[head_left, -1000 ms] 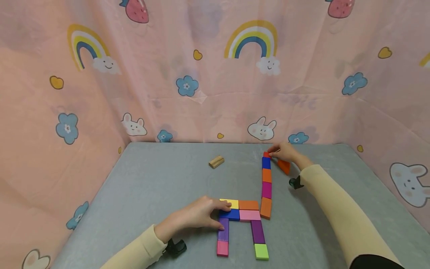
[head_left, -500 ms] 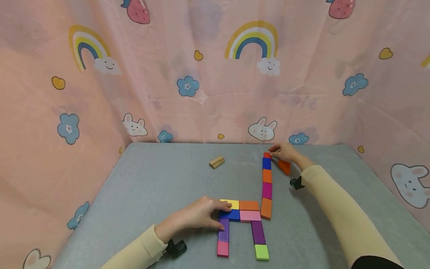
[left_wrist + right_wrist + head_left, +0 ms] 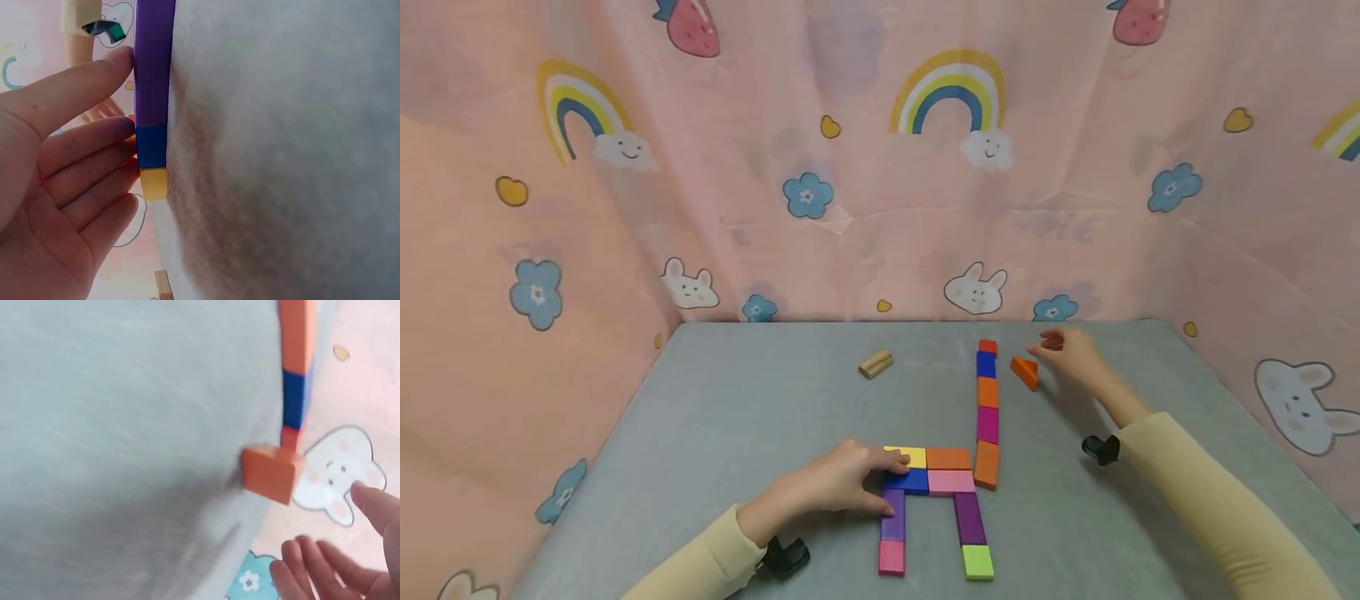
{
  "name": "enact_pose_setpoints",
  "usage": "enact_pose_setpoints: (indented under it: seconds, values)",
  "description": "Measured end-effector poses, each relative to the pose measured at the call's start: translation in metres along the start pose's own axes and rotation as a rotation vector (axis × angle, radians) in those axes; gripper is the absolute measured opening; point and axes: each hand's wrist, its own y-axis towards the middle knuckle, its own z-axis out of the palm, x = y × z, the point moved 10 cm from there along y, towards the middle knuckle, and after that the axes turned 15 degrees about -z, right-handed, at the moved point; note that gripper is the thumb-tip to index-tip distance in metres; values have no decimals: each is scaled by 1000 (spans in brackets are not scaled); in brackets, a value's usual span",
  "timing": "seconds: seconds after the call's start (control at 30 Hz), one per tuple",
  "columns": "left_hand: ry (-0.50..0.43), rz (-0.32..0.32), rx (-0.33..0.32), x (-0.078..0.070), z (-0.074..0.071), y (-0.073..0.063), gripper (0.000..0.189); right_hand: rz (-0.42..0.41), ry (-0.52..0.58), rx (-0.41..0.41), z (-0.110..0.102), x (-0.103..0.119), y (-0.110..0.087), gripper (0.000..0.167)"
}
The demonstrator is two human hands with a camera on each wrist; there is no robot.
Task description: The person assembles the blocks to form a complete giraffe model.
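Observation:
My left hand [image 3: 831,479] touches the lower left of a flat figure made of coloured blocks. Its thumb is at the purple block [image 3: 153,62], and its fingertips lie over the yellow block [image 3: 916,457] and the blue block [image 3: 907,481]. To the right stands a column of several blocks, from an orange block [image 3: 987,464] up to a small red block [image 3: 988,346]. My right hand [image 3: 1075,357] holds nothing, its fingers loosely bent. It hovers just right of an orange triangular block [image 3: 1026,372], which stands apart from the column; the right wrist view shows a gap between fingers and block.
A small striped wooden block [image 3: 876,364] lies near the back of the grey table [image 3: 760,400]. The figure's right leg has a dark purple block [image 3: 969,518] and a lime green block [image 3: 978,562]. A pink patterned curtain [image 3: 880,175] hangs behind the table.
My right hand has let go of the red block at the column's top and drawn away to the right, past the orange triangular block. My left hand has stayed in place.

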Motion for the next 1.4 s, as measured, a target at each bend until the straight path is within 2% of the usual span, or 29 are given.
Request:
enact_pose_setpoints:
  seconds: [0.1,0.2,0.4,0.7,1.4]
  values:
    - [-4,0,-5,-1,0,-1,51,32,-22,-18,2,1,-16,68]
    - [-18,-3,-3,0,-1,-2,51,60,-31,-22,5,1,-28,65]
    - [-31,-13,7,0,1,1,51,126,-20,-7,11,-3,-36,58]
    - [-31,-8,-1,0,-1,0,51,178,-10,-17,23,-6,-31,56]
    - [-60,-8,5,1,-1,-1,51,162,-29,-49,23,-6,-25,47]
